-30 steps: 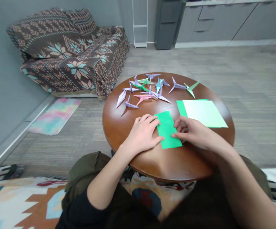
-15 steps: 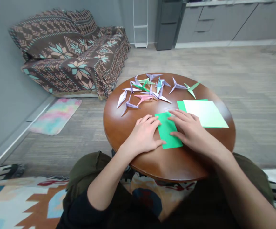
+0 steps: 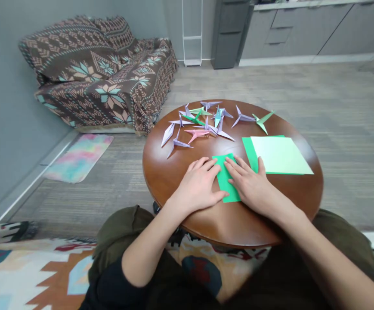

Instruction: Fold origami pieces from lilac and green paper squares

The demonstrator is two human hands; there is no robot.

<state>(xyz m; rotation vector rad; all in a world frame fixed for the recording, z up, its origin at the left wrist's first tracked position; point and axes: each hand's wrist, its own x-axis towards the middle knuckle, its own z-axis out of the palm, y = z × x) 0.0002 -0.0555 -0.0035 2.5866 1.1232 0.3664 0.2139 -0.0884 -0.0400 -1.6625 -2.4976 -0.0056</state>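
A green folded paper (image 3: 224, 178) lies flat near the front of the round brown table. My left hand (image 3: 201, 183) rests on its left edge, fingertips at the upper left and thumb at the lower left. Over the paper's right side lies my right hand (image 3: 249, 183), palm down with fingers stretched out, hiding the right edge. Right of it sits a stack of square sheets, a pale green sheet (image 3: 280, 155) on top of a darker green sheet (image 3: 249, 150).
Several folded paper cranes, among them a pink one (image 3: 199, 133) and a light green one (image 3: 263, 122), stand along the back of the table (image 3: 161, 172). A covered sofa (image 3: 109, 86) is beyond at the left.
My right hand has turned and flattened onto the green paper's right side, its thumb now pointing up toward the stack. My left hand stays on the left edge. The view has shifted slightly.
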